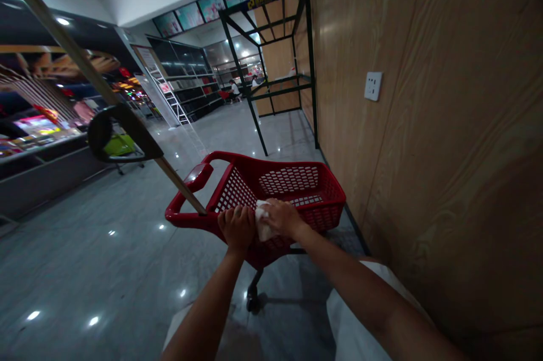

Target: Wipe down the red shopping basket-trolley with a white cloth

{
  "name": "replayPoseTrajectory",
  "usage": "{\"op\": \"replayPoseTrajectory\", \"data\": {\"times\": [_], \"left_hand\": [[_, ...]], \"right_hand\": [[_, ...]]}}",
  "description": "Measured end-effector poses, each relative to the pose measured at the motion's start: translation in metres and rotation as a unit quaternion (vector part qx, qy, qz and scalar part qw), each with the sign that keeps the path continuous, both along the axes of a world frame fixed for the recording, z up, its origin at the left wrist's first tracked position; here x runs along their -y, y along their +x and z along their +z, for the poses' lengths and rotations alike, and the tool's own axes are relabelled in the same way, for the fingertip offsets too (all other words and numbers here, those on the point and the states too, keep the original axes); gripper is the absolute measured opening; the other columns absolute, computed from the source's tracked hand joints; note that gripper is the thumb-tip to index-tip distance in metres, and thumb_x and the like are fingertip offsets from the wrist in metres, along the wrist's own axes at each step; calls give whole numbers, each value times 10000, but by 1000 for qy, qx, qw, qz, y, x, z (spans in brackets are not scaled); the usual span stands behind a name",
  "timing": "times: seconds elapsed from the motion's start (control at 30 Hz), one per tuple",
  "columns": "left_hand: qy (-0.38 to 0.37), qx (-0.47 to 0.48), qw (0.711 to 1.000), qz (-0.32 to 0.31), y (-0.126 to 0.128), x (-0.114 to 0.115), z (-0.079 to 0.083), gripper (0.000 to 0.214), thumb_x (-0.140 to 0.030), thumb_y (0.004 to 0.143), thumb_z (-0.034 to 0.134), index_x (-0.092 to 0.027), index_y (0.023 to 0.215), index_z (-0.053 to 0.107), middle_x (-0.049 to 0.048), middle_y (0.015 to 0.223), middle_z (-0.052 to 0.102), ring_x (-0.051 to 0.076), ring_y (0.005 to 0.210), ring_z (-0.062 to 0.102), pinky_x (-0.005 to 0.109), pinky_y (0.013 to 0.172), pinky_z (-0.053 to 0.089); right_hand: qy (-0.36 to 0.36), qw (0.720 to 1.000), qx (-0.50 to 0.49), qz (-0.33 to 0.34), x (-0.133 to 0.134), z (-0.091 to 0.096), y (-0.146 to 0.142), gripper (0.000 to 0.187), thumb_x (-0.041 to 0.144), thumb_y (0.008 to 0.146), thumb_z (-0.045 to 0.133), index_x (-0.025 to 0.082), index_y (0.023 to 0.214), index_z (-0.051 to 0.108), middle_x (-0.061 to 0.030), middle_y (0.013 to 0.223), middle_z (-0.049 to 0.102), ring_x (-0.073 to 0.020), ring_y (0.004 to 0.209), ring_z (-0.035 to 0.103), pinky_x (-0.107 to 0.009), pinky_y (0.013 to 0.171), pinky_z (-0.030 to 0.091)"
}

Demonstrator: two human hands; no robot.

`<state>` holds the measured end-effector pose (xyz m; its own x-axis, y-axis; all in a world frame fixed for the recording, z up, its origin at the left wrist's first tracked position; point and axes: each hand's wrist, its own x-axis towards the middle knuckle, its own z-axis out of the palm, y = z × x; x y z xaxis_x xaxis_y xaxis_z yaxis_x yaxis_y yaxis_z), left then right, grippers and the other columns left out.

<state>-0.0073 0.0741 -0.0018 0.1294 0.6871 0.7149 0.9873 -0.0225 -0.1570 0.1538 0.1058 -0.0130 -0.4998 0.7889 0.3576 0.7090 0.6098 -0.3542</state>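
Observation:
A red plastic shopping cart with perforated basket walls stands in front of me. My left hand has its fingers curled over the cart's near rim. Right beside it, my right hand presses a crumpled white cloth against the same rim. Part of the cloth is hidden under the fingers, and whether it is fabric or tissue I cannot tell. A long pale pole slants from the cart's handle end to the upper left, with a black looped piece on it.
A wood-panelled wall with a socket plate rises close on the right. Ahead stands a dark metal frame. Farther off are a ladder, shelves and people. A green cart stands by the counter on the left.

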Motion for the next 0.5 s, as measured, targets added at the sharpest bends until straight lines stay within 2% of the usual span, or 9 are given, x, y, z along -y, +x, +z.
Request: {"op": "replayPoseTrajectory", "data": {"times": [0.1, 0.23, 0.3, 0.4, 0.5], "left_hand": [[4, 10, 1000, 3, -2, -3, -3, 299, -289, 918, 396, -224, 712, 603, 66, 816, 667, 238, 837, 509, 436, 907, 273], [11, 28, 1000, -11, -4, -8, -7, 283, -288, 904, 415, -219, 702, 601, 61, 794, 661, 232, 818, 504, 432, 895, 275], [13, 30, 999, -10, -4, -9, -7, 282, -293, 903, 416, -217, 703, 599, 57, 781, 656, 231, 809, 499, 426, 893, 278], [21, 21, 1000, 4, -1, -7, -5, 289, -293, 909, 410, -214, 694, 586, 54, 775, 650, 230, 809, 493, 416, 894, 281], [23, 11, 1000, 16, 3, -4, -2, 291, -286, 915, 403, -215, 696, 581, 54, 771, 645, 232, 823, 490, 412, 901, 280]], "right_hand": [[-50, 997, 17, -51, -12, -4, 52, 426, 567, 917, 447, 256, 1125, 650, -44, 1134, 650, -190, 986, 610, -285, 834, 446], [-33, 982, 43, -179, -23, -12, 124, 418, 508, 933, 446, 200, 912, 728, -89, 1247, 603, -225, 1139, 540, -324, 960, 373], [-61, 968, 51, -238, -25, -13, 145, 459, 482, 963, 384, 189, 887, 729, -104, 1189, 635, -220, 1096, 567, -323, 938, 378], [-113, 951, 54, -281, -22, -9, 140, 512, 455, 996, 286, 186, 904, 712, -95, 990, 698, -201, 928, 630, -336, 897, 392], [-78, 961, 47, -261, -12, -4, 92, 459, 399, 1000, 297, 185, 924, 696, -96, 962, 701, -213, 916, 628, -400, 971, 341]]}}
